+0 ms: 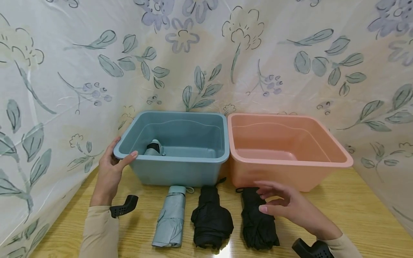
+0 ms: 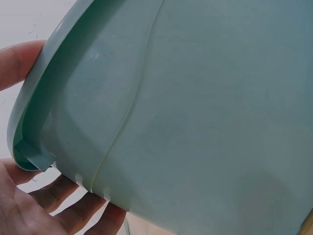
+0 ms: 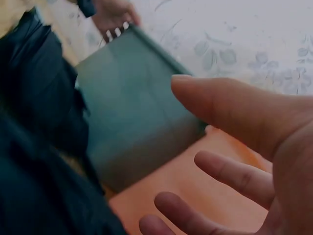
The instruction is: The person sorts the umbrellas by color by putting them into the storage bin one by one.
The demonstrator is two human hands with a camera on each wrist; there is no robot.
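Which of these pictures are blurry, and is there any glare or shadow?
Right wrist view: blurred, the black umbrellas and blue bin smeared, the right hand crisper; left wrist view: dim, with a soft shadow low on the bin's wall; head view: mostly sharp, with bright glare on the wooden table at the bottom edge.

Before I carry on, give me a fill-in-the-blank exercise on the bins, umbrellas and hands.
1. In the head view, the pink bin stands to the ____ of the blue bin, which the left hand grips.
2. The black umbrellas on the table number ____.
3. The right hand holds ____.

Missing words: right; two; nothing.
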